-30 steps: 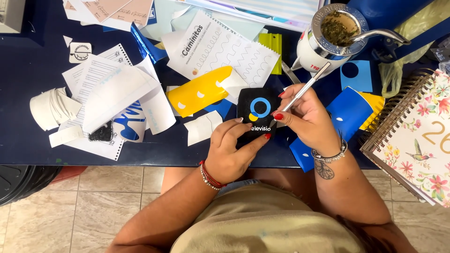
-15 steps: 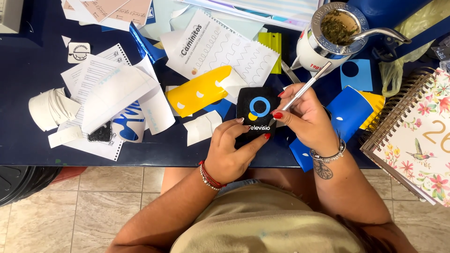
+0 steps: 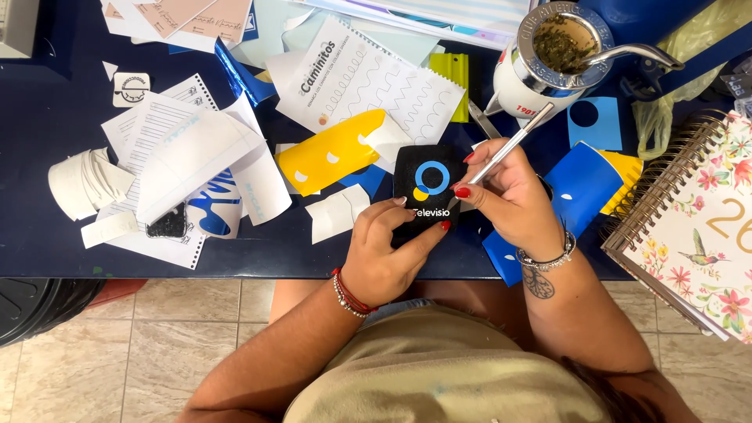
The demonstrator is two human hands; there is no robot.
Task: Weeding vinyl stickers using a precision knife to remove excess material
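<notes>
Both our hands work one black vinyl square (image 3: pixel 425 188) on the dark blue table (image 3: pixel 47 117): left hand (image 3: pixel 388 251) pinches its lower edge, right hand (image 3: pixel 505 196) grips a thin metal weeding tool (image 3: pixel 509 147), tip touching it.

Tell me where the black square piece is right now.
In the head view, the black square piece lies near the table's front edge, centre, pinned by the left hand, with the yellow cutout at its left.

Worn on the head, looking steeply down at close range. Takes in dark blue table (image 3: pixel 47 235) (near edge) and tiled floor (image 3: pixel 141 352) below.
</notes>
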